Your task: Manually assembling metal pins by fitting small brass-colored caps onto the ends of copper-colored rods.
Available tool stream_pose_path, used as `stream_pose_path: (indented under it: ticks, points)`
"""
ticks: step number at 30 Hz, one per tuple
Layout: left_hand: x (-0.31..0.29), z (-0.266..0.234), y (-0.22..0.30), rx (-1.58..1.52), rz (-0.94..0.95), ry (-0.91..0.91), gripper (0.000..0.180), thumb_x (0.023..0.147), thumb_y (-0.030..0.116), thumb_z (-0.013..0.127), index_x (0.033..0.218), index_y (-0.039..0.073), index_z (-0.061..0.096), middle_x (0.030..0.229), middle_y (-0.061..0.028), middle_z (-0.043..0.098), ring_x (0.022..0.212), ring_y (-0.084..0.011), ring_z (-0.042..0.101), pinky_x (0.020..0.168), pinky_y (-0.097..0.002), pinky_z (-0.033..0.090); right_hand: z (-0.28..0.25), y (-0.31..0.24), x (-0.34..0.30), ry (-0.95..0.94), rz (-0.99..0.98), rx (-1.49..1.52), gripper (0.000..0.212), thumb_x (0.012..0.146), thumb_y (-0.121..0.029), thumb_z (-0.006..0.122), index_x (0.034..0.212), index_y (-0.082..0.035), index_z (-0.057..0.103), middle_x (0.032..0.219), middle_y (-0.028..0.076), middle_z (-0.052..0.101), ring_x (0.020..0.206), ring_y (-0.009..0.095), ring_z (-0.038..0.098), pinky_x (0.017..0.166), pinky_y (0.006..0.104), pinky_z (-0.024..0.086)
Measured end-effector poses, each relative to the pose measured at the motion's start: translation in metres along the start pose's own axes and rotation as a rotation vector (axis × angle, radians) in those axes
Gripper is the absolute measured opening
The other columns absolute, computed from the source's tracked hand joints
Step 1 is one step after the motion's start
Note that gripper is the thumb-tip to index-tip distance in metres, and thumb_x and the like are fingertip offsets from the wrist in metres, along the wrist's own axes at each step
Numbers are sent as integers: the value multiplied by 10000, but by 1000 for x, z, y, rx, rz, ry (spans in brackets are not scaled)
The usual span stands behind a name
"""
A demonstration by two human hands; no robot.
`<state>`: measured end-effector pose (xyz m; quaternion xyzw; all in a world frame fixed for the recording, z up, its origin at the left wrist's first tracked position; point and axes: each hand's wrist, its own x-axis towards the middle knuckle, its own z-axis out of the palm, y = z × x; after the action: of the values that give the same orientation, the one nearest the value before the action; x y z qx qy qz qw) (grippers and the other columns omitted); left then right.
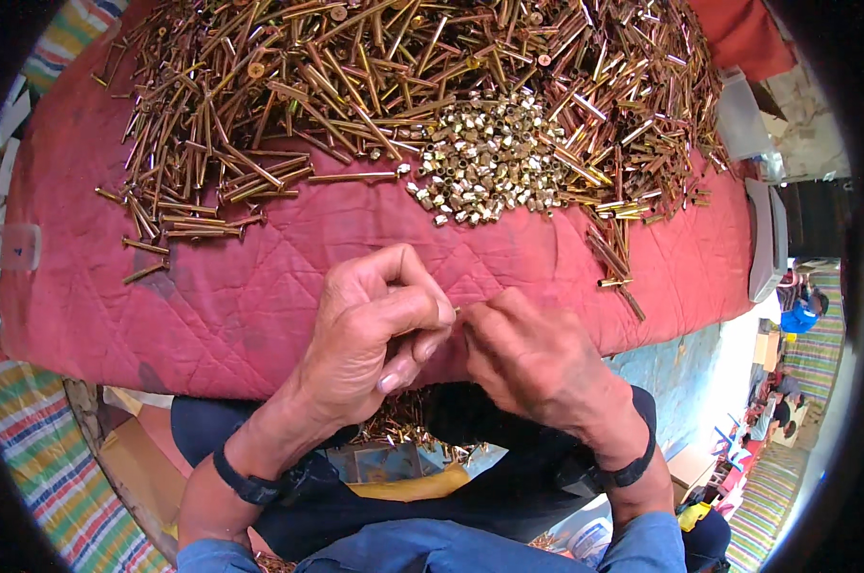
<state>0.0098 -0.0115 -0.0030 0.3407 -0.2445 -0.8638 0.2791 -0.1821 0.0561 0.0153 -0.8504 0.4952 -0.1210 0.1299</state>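
My left hand [374,329] and my right hand [535,361] meet over the near part of the red quilted cloth [250,315]. Both are closed, fingertips pinched and almost touching. A tiny brass-coloured tip shows between them, but what they hold is mostly hidden by the fingers. Beyond the hands lies a heap of small shiny metal nuts [489,167]. A single long bolt [355,177] points at this heap from the left. Long brass-coloured bolts [250,181] with flat cross-slotted heads are piled at the far left, and slim metal sleeves [632,124] at the far right.
Clear plastic containers stand at the left edge [19,246] and right edge [745,115] of the table. More metal pieces [394,425] lie below the table edge, by my lap. A cardboard box [140,463] sits at lower left. Other people [802,315] are far off at right.
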Motion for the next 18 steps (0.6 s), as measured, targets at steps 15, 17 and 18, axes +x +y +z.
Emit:
stream_pose_path:
  ticks: [15,17,18]
  points:
    - [-6,-1,6,-105,-212,-124,54,873,7,594,851,11,545,580,-74,526,335,-43,336,317,-219,250,-20,-1,5,220,120,629,256,782,36,769,1033,21,718,922,136,720,814,256,728,663,324,578]
    - [-7,0,6,-112,-220,-128,53,871,1,595,853,10,547,580,-74,525,335,-45,338,317,-220,247,-19,-1,4,233,96,601,277,776,31,772,1046,16,711,935,131,716,817,262,723,657,329,575]
    - [-6,1,7,-117,-229,-134,52,868,-6,597,856,9,548,580,-74,525,336,-46,339,316,-220,244,-19,-1,3,249,73,571,298,770,27,776,1059,11,704,948,126,711,820,268,717,651,334,571]
